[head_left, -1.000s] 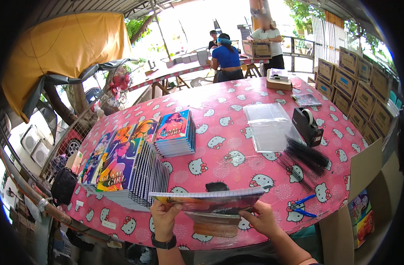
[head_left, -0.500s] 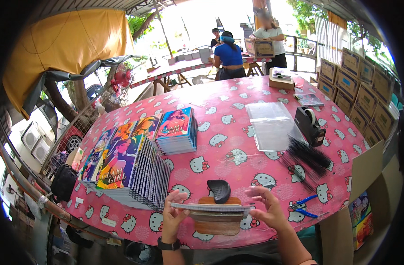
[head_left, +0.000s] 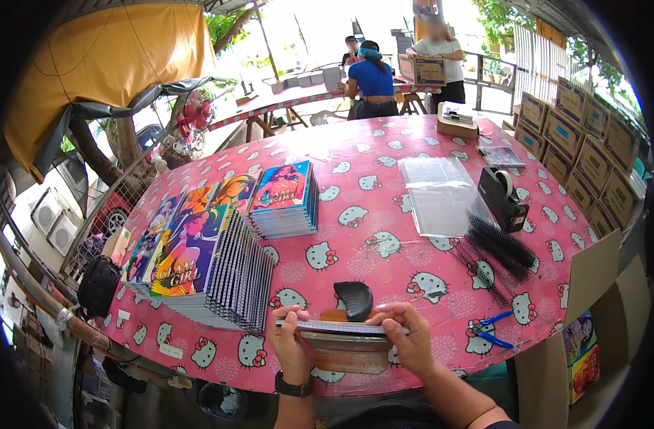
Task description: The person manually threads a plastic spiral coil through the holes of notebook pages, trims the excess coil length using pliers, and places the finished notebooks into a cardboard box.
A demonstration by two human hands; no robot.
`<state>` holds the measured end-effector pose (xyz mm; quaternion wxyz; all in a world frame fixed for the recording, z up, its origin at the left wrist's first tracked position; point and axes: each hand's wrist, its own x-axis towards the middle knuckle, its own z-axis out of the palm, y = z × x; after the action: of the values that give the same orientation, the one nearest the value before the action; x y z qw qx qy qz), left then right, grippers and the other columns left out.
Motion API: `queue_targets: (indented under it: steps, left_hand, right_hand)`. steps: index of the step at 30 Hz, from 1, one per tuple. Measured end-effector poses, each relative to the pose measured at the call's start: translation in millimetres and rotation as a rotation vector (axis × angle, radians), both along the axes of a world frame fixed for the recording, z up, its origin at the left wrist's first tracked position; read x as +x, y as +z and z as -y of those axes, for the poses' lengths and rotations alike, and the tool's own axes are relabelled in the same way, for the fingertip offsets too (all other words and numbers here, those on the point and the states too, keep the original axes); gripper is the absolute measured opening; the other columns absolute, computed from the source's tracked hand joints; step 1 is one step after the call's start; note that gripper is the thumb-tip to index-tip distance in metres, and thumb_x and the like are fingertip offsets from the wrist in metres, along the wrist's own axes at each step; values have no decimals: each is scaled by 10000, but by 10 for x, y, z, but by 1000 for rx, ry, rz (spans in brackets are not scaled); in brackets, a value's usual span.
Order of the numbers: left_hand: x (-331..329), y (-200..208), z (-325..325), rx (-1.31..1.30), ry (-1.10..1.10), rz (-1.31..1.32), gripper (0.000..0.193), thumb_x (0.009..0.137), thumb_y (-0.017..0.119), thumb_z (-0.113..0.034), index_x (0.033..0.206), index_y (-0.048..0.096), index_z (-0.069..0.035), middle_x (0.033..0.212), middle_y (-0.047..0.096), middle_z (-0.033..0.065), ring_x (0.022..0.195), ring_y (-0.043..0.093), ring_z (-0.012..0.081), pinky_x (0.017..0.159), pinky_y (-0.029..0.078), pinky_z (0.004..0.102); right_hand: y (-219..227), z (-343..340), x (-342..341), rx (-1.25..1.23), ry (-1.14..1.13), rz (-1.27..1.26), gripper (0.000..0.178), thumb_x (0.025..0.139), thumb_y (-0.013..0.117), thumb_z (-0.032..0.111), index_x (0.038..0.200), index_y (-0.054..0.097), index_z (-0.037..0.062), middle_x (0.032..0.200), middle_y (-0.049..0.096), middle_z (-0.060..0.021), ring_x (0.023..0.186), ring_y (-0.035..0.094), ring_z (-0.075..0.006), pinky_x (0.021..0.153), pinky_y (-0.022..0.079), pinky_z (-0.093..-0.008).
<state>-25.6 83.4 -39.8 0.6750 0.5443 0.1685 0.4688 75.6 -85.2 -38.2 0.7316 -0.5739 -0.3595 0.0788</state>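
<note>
Between my two hands a thin notebook, white-paged, stands edge-on to the view. My left hand grips its left end, and my right hand pinches the right end, thumb in front. Below and behind it is a brown wooden block, partly covered by the notebook. A black curved piece rises just beyond the notebook. To the left stand tall stacks of spiral notebooks with colourful illustrated covers; a shorter notebook stack sits behind them.
Blue-handled pliers and black spiral coils lie at right. Beyond them are clear plastic sleeves and a black tape dispenser. An open carton adjoins the right table edge. People work at a far table; cartons are piled at right.
My right hand has closed from spread fingers onto the notebook's right end. My left fingers have closed further around the left end. The view has shifted slightly.
</note>
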Motion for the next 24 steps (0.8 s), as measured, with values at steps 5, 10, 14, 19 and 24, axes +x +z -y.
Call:
queue_targets:
  steps: [5, 10, 14, 19, 24]
  left_hand:
    - [-27, 69, 1, 22, 12, -39, 288, 944, 440, -218, 1003, 601, 13, 856, 638, 97, 785, 557, 136, 760, 420, 272]
    - [-55, 27, -82, 72, -13, -29, 313, 936, 446, -180, 1083, 614, 39, 924, 670, 140, 840, 590, 146, 798, 436, 281]
    - [-62, 54, -86, 78, -6, -67, 383, 945, 427, -219, 1168, 571, 57, 1023, 656, 135, 981, 574, 174, 909, 392, 314]
    - [-59, 112, 50, 646, 413, -299, 550, 940, 435, -319, 1360, 390, 34, 1321, 483, 174, 1249, 408, 276, 1053, 263, 391]
    - [-1, 291, 685, 1223, 247, -494, 746, 833, 604, -458, 1386, 375, -13, 1297, 495, 139, 1294, 383, 306, 1070, 56, 622]
  right_hand:
    - [-2, 594, 1096, -399, -437, 305, 291, 851, 636, 143, 1122, 592, 47, 965, 660, -110, 894, 609, -206, 800, 473, -351]
    - [-578, 1071, 1749, -1087, -811, 578, 366, 717, 740, 145, 1049, 611, 59, 1002, 606, -136, 999, 533, -322, 840, 456, -405]
    - [-663, 1052, 1867, -992, -714, 534, 253, 714, 713, 87, 943, 614, 44, 885, 629, -144, 851, 603, -314, 765, 484, -401]
    - [-567, 1092, 1945, -848, -749, 502, 215, 698, 711, 43, 897, 631, 29, 719, 636, -119, 743, 624, -277, 689, 479, -379]
    - [-281, 1031, 1881, -862, -705, 531, 286, 661, 754, 60, 923, 639, 49, 786, 616, -107, 794, 588, -299, 715, 470, -408]
